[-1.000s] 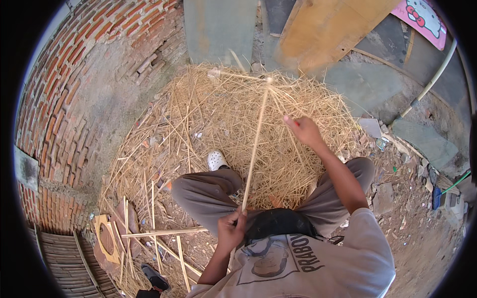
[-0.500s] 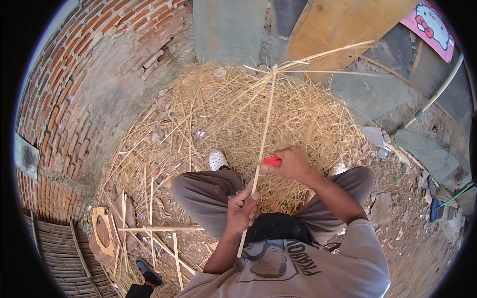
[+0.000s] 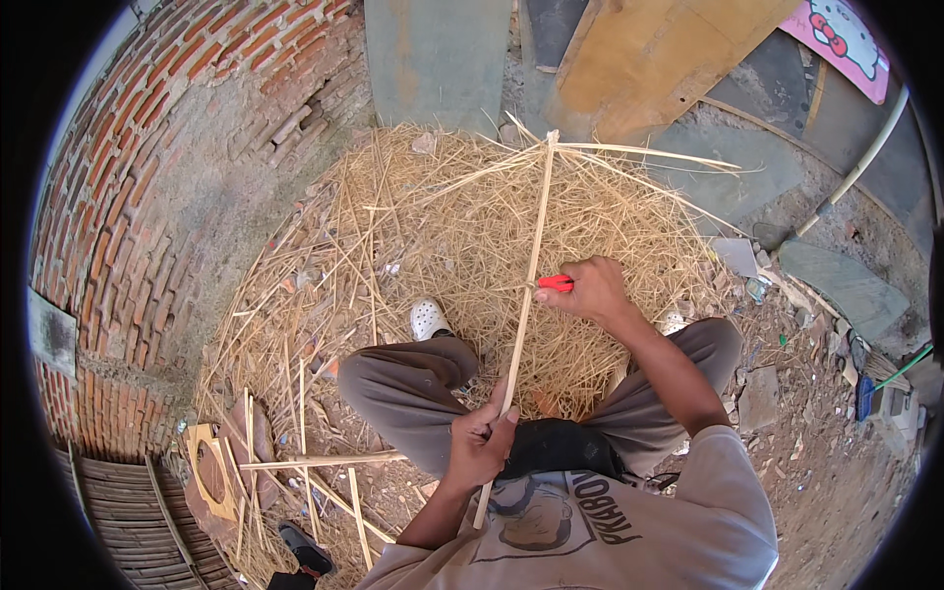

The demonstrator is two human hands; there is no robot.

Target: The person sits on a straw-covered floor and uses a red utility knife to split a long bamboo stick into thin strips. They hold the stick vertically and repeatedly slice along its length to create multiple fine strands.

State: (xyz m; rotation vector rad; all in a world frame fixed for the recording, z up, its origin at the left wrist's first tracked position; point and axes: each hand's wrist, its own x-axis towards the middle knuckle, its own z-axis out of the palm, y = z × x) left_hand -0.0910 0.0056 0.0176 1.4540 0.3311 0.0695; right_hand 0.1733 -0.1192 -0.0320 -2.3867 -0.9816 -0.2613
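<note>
**Over the straw heap: knife working on a bamboo stick**

Above the lap, the left hand (image 3: 479, 440) is closing around the lower end of a long bamboo stick (image 3: 526, 295), while the right hand (image 3: 590, 292) is gripping a red-handled knife (image 3: 554, 283) against its middle — seemingly shaving it. Next calls for steady strokes along the stick. Straw pile (image 3: 442, 226), a white shoe (image 3: 429, 318) and loose strips (image 3: 320, 460) are crowding the ground — the knees too.

Your left hand (image 3: 480, 442) sits low, close to your chest, with its grip closed in a fist, thumb uppermost, and the forearm rising from the lower edge. Your right arm is stretched forward and bent at the elbow, with the right hand (image 3: 588, 292) out ahead above your knees. Its fingers are curled shut in a tight grip, knuckles facing up.
</note>
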